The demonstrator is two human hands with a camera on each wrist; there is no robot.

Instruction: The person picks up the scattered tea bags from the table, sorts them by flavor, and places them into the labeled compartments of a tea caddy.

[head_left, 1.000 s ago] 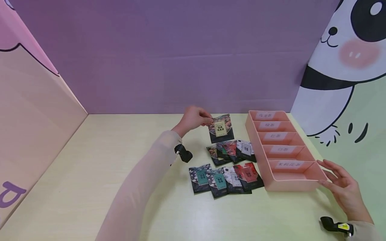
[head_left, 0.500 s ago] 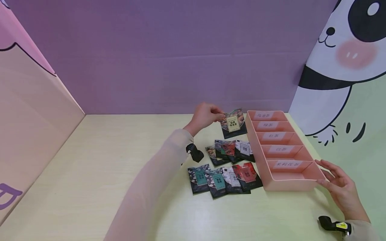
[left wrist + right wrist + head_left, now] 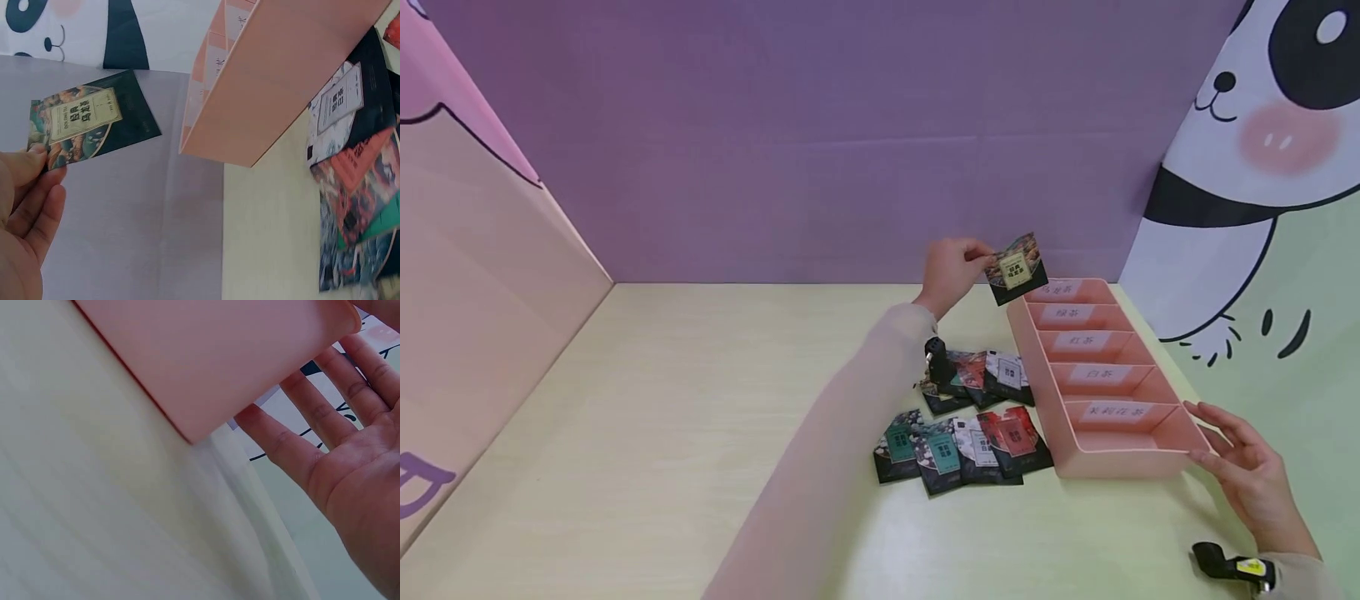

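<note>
My left hand (image 3: 957,273) pinches a tea sachet (image 3: 1017,268) by its edge. The dark packet, with a pale yellow label, is tilted above the far left corner of a pink divided box (image 3: 1131,463). In the left wrist view, thumb and fingers hold the sachet (image 3: 94,119) at one end, apart from the box (image 3: 250,81). My right hand (image 3: 1251,471) rests at the box's near right corner. Its fingers are mostly straight along the side in the right wrist view, the palm (image 3: 375,475) facing the pink wall (image 3: 225,356).
Several sachets overlap left of the box: a far group with a white-labelled sachet (image 3: 1009,372), and a near group with a red sachet (image 3: 1017,437). The left wrist camera (image 3: 937,360) partly covers the far group. A purple wall (image 3: 790,167) stands behind the table (image 3: 625,433).
My left hand has carried the sachet rightward and up, from over the table to above the box's far left corner. My right hand stays at the box.
</note>
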